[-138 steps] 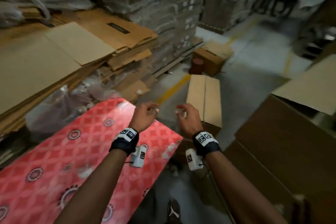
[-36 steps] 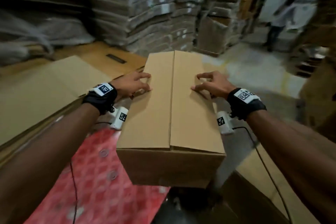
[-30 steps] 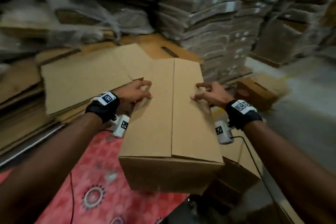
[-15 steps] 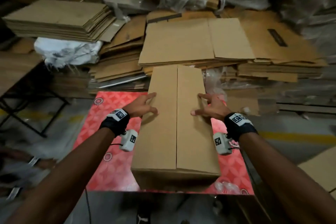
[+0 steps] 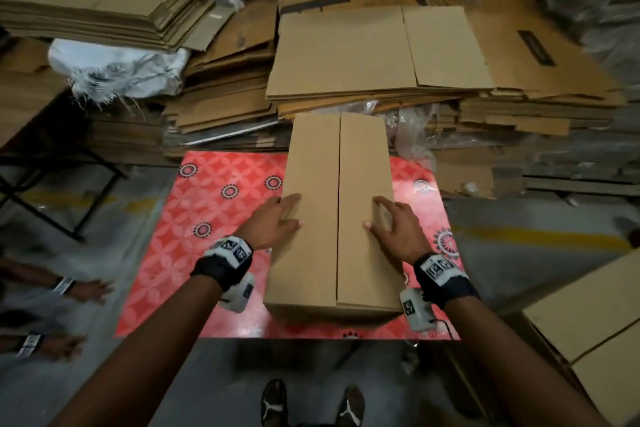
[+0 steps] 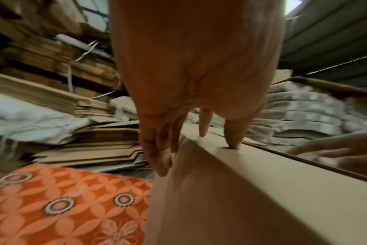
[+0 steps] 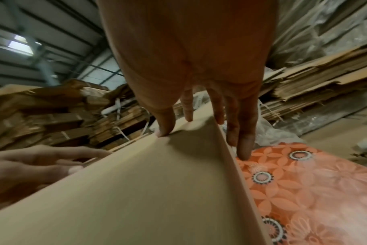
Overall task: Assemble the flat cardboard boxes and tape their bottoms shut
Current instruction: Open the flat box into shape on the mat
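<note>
**Box down on the red bench**

The box has come round from the aisle and now stands on the red bench, flap seam up. The left hand grips its left top edge, thumb on top, fingers down the side; the right hand grips the right edge likewise. Flat cardboard stacks crowd the far edge; bare bench lies left and right

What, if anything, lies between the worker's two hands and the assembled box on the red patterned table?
Nothing visible. The left hand and right hand already hold the cardboard box by its two long top edges, thumbs on the closed flaps, fingers down its sides.
</note>
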Demonstrator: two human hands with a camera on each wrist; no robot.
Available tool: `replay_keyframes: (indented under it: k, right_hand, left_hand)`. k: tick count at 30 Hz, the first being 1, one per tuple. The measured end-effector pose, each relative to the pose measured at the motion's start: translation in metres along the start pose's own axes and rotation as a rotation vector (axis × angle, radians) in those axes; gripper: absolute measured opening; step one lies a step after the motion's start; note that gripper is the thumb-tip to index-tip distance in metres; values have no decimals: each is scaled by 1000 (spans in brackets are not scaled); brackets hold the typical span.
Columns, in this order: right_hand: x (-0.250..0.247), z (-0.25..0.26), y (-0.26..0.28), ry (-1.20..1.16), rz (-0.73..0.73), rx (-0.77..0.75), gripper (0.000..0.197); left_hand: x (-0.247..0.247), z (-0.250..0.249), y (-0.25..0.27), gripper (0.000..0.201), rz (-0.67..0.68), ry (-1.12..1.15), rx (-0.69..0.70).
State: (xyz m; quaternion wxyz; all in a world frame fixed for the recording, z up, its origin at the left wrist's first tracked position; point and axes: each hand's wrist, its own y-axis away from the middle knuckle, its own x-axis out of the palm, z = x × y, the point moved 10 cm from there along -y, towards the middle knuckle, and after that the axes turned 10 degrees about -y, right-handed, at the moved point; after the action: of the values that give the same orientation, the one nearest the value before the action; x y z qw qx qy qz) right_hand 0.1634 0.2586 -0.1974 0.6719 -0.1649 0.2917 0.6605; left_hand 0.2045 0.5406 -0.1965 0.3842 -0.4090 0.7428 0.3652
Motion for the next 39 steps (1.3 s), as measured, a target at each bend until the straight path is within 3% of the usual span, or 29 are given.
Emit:
replay_keyframes:
  k: [5,9,14,19,24,28,34,39]
  right_hand:
    - [28,-12,74,-65,49,27,83]
    - [40,-13,81,-32,-56,-7,77]
    - [35,-3,61,-4,-228,-115,68]
    - [37,19,57,169,-261,-247,66]
    - [53,25,63,333,-178,-316,60]
    - [55,23,62,365,-145,-300,68]
    - [61,22,64,429,-56,-281,94]
    - [63,16,64,422,-3,-266,98]
  left_hand:
    - [60,0,65,118,160,9,-44]
    - [77,-7,62,143,204,23,-70]
    - [53,0,32,133,106,-11,-68]
    - [39,-26,44,101,-10,-241,-8]
    - [60,-32,57,124,11,-282,6]
    - [57,-30,58,117,-27,-305,54]
    - [54,-34,55,114,-42,-417,68]
    - [49,-39,44,114,-15,-491,75]
